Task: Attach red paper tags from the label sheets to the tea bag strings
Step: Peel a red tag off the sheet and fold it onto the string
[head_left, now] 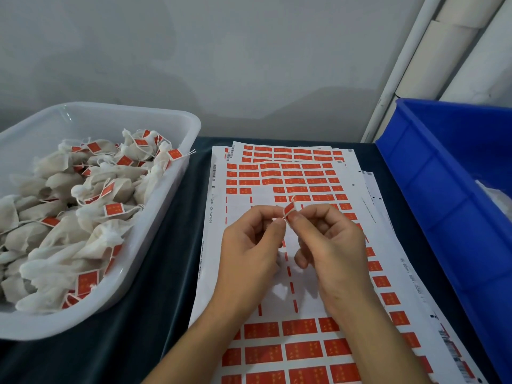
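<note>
Both hands meet above the label sheets (277,176) in the middle of the dark table. My right hand (329,242) pinches a small red paper tag (289,209) between thumb and forefinger, the tag half folded and sticking up. My left hand (249,245) has its fingertips curled right against the tag's lower edge; a bit of white shows there, and a tea bag under the palms is mostly hidden. Rows of red tags cover the sheets, with a bare white patch under my hands.
A white plastic tub (177,189) on the left holds several tea bags (83,195) with red tags on them. A blue plastic crate (432,189) stands at the right edge. A grey wall and white pipes (401,73) rise behind.
</note>
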{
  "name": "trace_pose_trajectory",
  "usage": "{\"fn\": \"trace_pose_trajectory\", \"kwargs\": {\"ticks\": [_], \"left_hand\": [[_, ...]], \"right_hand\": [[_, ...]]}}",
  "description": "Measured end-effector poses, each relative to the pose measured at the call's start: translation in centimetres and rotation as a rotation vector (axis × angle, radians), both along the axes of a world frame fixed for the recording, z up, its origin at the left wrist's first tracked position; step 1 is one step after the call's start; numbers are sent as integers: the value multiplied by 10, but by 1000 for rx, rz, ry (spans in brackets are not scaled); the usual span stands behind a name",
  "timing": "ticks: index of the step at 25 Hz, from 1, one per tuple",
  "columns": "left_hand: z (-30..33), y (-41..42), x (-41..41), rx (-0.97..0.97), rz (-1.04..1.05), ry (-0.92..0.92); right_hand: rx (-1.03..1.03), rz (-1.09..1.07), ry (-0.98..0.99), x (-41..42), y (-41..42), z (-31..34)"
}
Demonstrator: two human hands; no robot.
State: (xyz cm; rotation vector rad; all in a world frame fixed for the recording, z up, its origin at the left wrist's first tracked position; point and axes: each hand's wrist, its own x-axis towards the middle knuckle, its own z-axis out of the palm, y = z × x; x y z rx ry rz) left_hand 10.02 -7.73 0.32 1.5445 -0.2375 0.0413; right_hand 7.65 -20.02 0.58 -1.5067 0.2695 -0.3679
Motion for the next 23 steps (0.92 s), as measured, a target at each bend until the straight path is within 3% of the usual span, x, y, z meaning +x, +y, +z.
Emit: {"fn": "trace_pose_trajectory", "kwargs": {"ticks": [5, 13, 23], "left_hand": [[2, -1, 1, 5, 48, 5], [2, -1, 1, -37, 20, 100], [1, -3, 0, -36, 71, 112]], "right_hand": [[-116, -8, -12, -1, -2, 0], [76, 197, 68, 1, -8, 3], [33, 149, 20, 1, -9, 1]]}}
